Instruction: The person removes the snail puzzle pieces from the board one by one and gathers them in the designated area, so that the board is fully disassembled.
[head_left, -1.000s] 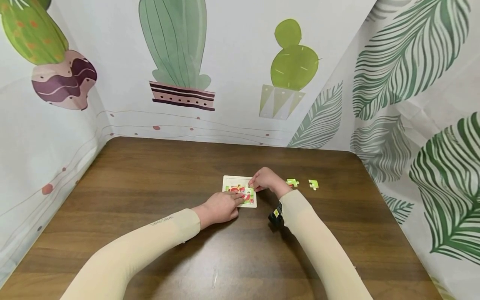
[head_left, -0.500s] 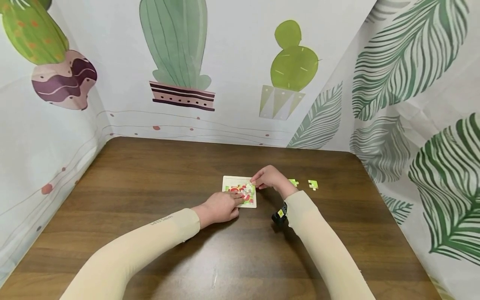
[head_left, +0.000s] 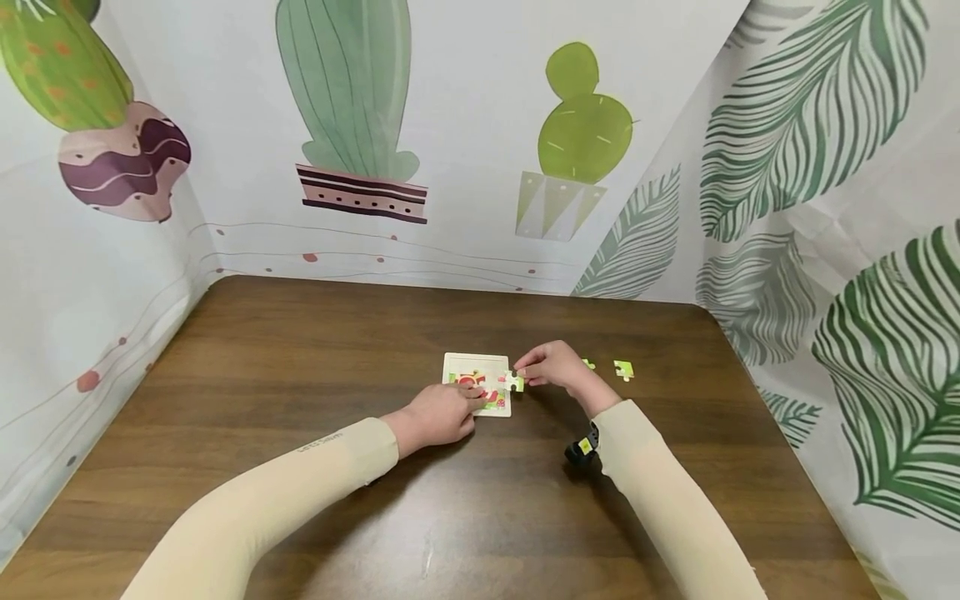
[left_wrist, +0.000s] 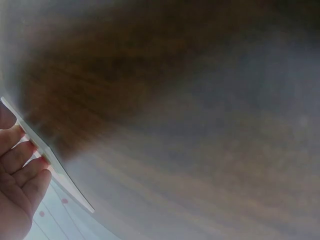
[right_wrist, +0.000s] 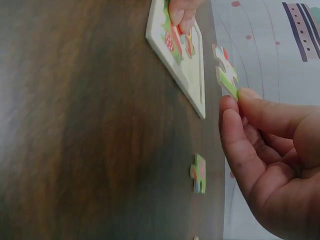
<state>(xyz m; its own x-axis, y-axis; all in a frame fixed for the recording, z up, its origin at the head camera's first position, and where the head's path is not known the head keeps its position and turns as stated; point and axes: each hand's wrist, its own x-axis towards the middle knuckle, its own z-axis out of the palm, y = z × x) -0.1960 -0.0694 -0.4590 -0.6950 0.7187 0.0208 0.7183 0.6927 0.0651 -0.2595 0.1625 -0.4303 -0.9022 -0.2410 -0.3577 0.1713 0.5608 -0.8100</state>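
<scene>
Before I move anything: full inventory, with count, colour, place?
Table: 1, brown, centre and foreground
Tray: 1, cream, on table
Pieces in tray: count unclear, red and green, partly covered
Loose pieces: 2, mostly green, right of tray
Held piece: 1, white and green, raised by tray's right side
Wall covering: sheet count unclear, white with prints, around table
Wrist device: 1 plainly seen, black and yellow, right wrist
Sleeves: 2, cream, both arms
Left hand: 1, on tray
Right hand: 1, pinching held piece
</scene>
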